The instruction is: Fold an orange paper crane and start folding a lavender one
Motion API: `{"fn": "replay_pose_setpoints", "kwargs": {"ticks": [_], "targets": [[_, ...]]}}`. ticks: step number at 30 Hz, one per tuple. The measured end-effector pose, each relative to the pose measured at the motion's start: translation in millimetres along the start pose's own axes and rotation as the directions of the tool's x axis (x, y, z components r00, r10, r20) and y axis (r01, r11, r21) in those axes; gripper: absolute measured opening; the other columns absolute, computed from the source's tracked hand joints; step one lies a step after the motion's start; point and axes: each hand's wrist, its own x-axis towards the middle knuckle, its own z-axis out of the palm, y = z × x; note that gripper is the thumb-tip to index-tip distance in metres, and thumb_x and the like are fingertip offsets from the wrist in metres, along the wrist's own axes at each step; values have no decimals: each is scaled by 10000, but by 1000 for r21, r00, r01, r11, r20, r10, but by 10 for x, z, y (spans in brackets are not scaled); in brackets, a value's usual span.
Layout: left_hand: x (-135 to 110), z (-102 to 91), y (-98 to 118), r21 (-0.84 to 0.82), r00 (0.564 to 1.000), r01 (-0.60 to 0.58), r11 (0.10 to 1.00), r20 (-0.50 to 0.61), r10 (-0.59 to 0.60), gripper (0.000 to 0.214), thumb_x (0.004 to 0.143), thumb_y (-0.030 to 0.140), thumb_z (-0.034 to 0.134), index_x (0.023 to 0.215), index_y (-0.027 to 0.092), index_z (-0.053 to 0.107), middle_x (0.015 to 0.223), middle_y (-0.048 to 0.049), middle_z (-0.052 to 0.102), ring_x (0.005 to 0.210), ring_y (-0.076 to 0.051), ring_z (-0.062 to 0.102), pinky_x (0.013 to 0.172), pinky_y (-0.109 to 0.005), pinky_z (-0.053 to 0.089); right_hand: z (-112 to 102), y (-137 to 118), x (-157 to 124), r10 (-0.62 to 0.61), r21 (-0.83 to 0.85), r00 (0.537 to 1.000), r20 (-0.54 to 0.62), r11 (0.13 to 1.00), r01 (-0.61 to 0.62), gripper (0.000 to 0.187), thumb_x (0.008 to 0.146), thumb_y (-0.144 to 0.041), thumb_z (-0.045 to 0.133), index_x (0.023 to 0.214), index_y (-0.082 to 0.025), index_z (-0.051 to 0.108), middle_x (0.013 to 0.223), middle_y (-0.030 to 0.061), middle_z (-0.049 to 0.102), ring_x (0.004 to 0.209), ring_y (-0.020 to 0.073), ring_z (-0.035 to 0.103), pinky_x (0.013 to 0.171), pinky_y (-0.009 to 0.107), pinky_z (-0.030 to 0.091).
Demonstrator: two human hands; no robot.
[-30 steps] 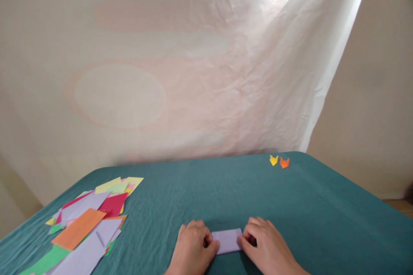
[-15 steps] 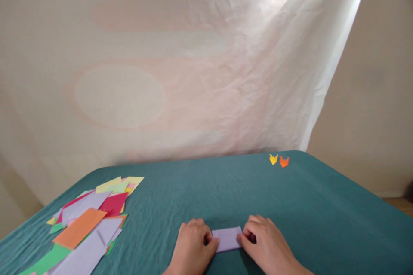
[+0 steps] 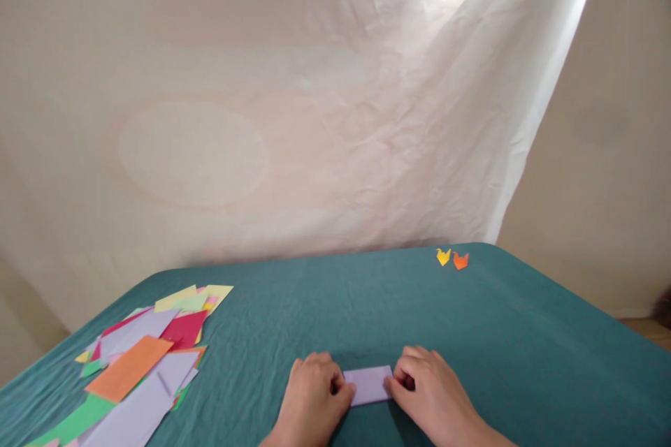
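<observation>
A small folded lilac paper strip (image 3: 370,385) lies flat on the teal tablecloth (image 3: 367,307) near the front edge. My left hand (image 3: 312,398) presses its left end with curled fingers and thumb. My right hand (image 3: 433,394) holds down the right end, fingers bent over the edge. Both hands pin the strip against the table.
A loose pile of coloured paper sheets (image 3: 141,363) covers the table's left side. Two tiny folded paper figures, one yellow (image 3: 443,256) and one orange (image 3: 460,260), stand at the far right corner. A wrinkled pale cloth (image 3: 293,98) hangs behind the table.
Almost nothing has moved; both hands stay on the ends of the lilac strip, and the view has shifted slightly.
</observation>
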Motion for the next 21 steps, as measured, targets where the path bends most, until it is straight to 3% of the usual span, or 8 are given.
{"fn": "replay_pose_setpoints", "kwargs": {"ticks": [21], "targets": [[6,21,-32,-6,1000,24,1000,8,-24,232,778,325,562,615,189,654,730,-18,657,786,-192,588,719,-293,327,22,14,35,28,-10,999,37,1000,-28,200,792,-255,629,597,-215,608,706,-17,616,732,170,560,695,298,305]]}}
